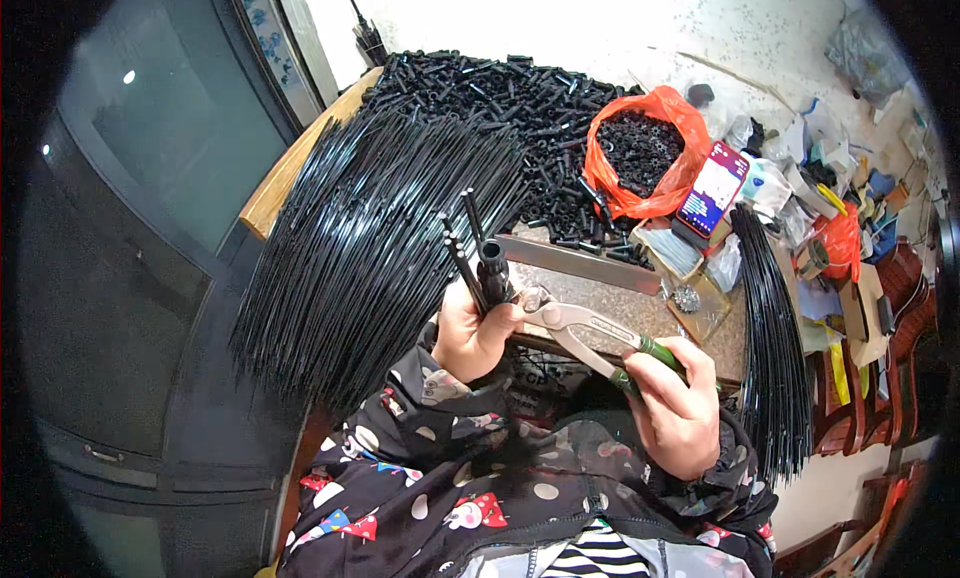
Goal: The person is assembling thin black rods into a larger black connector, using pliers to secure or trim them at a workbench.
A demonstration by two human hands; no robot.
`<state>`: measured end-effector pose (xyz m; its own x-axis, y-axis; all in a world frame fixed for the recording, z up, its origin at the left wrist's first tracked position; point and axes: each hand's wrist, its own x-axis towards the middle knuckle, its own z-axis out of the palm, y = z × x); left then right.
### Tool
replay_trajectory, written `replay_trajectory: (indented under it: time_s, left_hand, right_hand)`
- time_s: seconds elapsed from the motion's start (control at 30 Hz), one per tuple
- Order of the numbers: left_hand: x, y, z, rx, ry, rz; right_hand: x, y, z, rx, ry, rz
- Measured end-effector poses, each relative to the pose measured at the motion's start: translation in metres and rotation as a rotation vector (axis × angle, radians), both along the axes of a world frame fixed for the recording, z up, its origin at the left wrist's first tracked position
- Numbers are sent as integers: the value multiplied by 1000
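Note:
My left hand (470, 340) is closed around several thin black rods (458, 253) and a short, thicker black tubular piece (493, 266) with its open end up. In my right hand (680, 410) are pliers with a metal head and green grips (590, 326), their two handles somewhat apart. The pliers' head meets the lower part of the tubular piece, beside my left thumb. Whether the jaws bite on it is hidden there. A big fan of long black rods (375, 228) lies left of my left hand.
Loose black tubular parts (470, 88) are heaped at the back. An orange plastic bag (655, 193) holds small black pieces, next to a lit phone (712, 190). A metal bar (580, 265) lies ahead of my hands. Another rod bundle (775, 358) hangs over the right edge.

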<state>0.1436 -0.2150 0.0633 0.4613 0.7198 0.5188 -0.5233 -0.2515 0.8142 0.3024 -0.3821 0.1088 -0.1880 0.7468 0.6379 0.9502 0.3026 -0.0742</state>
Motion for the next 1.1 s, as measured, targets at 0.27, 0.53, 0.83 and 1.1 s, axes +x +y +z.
replay_trajectory:
  time_s: [0.27,0.53,0.83,1.1]
  left_hand:
    - [2,-14,21,-196,-140,-173]
    - [9,-13,19,-230,-19,-229]
    - [0,-13,24,-175,-63,-69]
    - [12,-18,31,-210,28,-252]
  right_hand:
    - [2,-5,-5,-203,378,270]
    - [6,-10,9,32,-196,-217]
    - [24,2,-8,-583,845,450]
    - [-2,9,-47,-1333,1579,490]
